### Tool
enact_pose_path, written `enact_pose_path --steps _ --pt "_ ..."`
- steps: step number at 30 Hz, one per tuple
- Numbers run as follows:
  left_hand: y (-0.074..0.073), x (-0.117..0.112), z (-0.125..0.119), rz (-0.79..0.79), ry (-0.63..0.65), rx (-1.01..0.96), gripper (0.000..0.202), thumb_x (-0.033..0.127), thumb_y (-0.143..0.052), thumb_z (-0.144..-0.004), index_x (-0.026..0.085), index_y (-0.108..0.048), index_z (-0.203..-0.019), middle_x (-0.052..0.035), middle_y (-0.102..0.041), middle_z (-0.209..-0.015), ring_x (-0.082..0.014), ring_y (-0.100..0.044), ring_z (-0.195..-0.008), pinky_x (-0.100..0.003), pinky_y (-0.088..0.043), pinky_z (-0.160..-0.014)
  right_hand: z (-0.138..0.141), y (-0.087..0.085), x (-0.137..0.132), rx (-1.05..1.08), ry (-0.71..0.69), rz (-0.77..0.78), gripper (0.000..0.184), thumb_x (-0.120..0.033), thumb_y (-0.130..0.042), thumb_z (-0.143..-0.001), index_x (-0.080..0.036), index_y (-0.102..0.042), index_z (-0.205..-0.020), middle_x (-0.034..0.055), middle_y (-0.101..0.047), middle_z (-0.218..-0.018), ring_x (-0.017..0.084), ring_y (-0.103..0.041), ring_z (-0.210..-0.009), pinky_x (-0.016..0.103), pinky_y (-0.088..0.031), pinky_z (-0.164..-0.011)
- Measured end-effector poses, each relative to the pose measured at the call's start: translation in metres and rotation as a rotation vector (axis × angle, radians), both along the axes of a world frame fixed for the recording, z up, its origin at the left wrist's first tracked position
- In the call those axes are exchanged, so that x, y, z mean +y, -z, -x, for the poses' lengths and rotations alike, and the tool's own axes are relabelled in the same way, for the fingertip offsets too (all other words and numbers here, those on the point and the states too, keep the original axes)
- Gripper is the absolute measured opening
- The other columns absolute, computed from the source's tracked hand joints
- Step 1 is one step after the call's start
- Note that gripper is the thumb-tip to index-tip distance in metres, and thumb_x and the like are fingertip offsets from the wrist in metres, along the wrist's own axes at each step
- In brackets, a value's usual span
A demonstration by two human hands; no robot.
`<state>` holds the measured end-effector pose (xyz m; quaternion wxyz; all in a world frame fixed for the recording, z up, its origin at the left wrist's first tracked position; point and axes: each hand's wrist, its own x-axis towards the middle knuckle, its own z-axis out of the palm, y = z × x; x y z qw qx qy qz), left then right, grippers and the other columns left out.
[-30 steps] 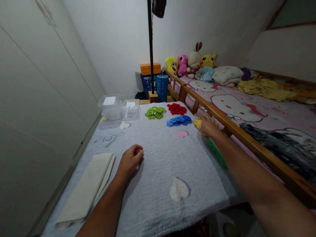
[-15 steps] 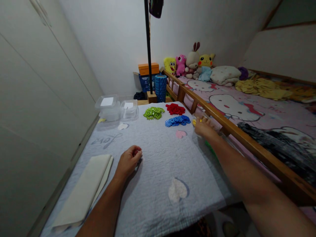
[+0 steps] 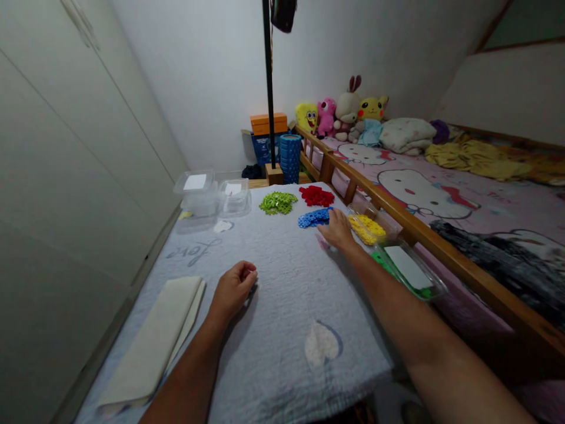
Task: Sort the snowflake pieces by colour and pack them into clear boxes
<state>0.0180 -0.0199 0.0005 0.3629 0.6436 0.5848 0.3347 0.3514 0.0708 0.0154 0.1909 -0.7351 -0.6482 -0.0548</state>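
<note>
My right hand [image 3: 338, 231] reaches across the table to a pile of small blue plastic connector pieces [image 3: 312, 218]. Its thumb and fingers are apart over the right end of this pile, covering part of it. Just right of the hand, yellow pieces [image 3: 367, 228] fill a clear plastic box. My left hand [image 3: 235, 287] rests on the quilted cloth with its fingers curled in, and nothing shows in them. Behind the blue pile lie red pieces [image 3: 316, 196], and light green pieces [image 3: 278, 202] are heaped to the left.
A clear box with a white label [image 3: 409, 268] holds green pieces beside the wooden bed rail [image 3: 388, 203]. Lidded clear containers [image 3: 198, 199] stand at the back left. A folded cream sheet [image 3: 154, 338] lies front left. A black pole [image 3: 269, 88] rises behind the table.
My right hand has moved left from the box of yellow pieces to the blue pile. The yellow and green boxes are now in plain sight. My left hand stays put.
</note>
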Motion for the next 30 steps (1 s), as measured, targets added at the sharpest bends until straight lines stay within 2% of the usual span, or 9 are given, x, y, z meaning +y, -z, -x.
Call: enact_pose_path --steps 5,9,13,17,20,26,30 --pt "0.003 0.001 0.0 0.009 -0.001 0.0 0.027 0.044 -0.057 -0.082 0.02 -0.065 -0.09 0.002 -0.058 -0.065 -0.015 -0.053 -0.059 -0.026 -0.038 -0.057 -0.005 -0.004 0.033 0.093 0.115 0.098 0.072 -0.06 -0.053 -0.088 -0.014 -0.047 -0.143 0.0202 -0.05 -0.144 0.034 -0.043 -0.134 0.047 -0.033 -0.111" --pt "0.001 -0.001 -0.002 0.012 0.0 -0.005 0.026 0.043 -0.057 -0.081 0.02 -0.065 -0.089 0.0019 -0.059 -0.065 -0.0149 -0.054 -0.059 -0.026 -0.038 -0.057 -0.008 -0.008 0.051 0.125 0.169 0.172 0.078 -0.068 -0.051 -0.086 -0.02 -0.046 -0.147 0.0192 -0.048 -0.146 0.036 -0.042 -0.135 0.049 -0.034 -0.11" --pt "-0.002 -0.003 -0.004 0.002 0.001 0.018 0.025 0.042 -0.057 -0.081 0.02 -0.065 -0.089 0.0014 -0.059 -0.066 -0.0157 -0.055 -0.061 -0.026 -0.039 -0.059 -0.01 -0.009 0.061 0.137 0.179 0.229 0.077 -0.072 -0.049 -0.085 -0.023 -0.052 -0.145 0.0201 -0.047 -0.147 0.039 -0.045 -0.133 0.053 -0.038 -0.106" --pt "-0.004 -0.004 -0.004 0.007 0.0 0.016 0.025 0.043 -0.058 -0.081 0.02 -0.066 -0.089 0.0009 -0.06 -0.067 -0.0166 -0.057 -0.062 -0.027 -0.04 -0.059 -0.011 -0.007 0.064 0.161 0.181 0.264 0.076 -0.072 -0.046 -0.085 -0.022 -0.058 -0.141 0.0216 -0.051 -0.143 0.042 -0.049 -0.128 0.059 -0.041 -0.102" --pt "-0.005 -0.004 -0.005 0.014 -0.004 0.023 0.025 0.042 -0.057 -0.081 0.02 -0.065 -0.089 0.0008 -0.061 -0.067 -0.0166 -0.057 -0.063 -0.027 -0.04 -0.06 -0.01 -0.003 0.064 0.158 0.184 0.224 0.072 -0.07 -0.046 -0.086 -0.022 -0.063 -0.137 0.0203 -0.053 -0.141 0.041 -0.05 -0.126 0.059 -0.039 -0.103" --pt "-0.005 -0.005 -0.005 0.004 0.008 0.036 0.025 0.042 -0.056 -0.081 0.02 -0.065 -0.09 0.0005 -0.062 -0.069 -0.0167 -0.057 -0.064 -0.027 -0.04 -0.061 -0.006 0.009 0.057 0.106 0.153 0.12 0.061 -0.065 -0.048 -0.089 -0.024 -0.069 -0.128 0.0153 -0.055 -0.14 0.036 -0.052 -0.121 0.051 -0.04 -0.103" --pt "-0.005 -0.005 -0.005 -0.001 0.015 0.047 0.025 0.042 -0.056 -0.082 0.02 -0.065 -0.09 0.0009 -0.061 -0.068 -0.0164 -0.057 -0.063 -0.027 -0.04 -0.06 -0.002 0.013 0.045 0.073 0.072 0.103 0.054 -0.062 -0.05 -0.09 -0.025 -0.071 -0.123 0.0121 -0.059 -0.135 0.033 -0.053 -0.118 0.047 -0.041 -0.102"
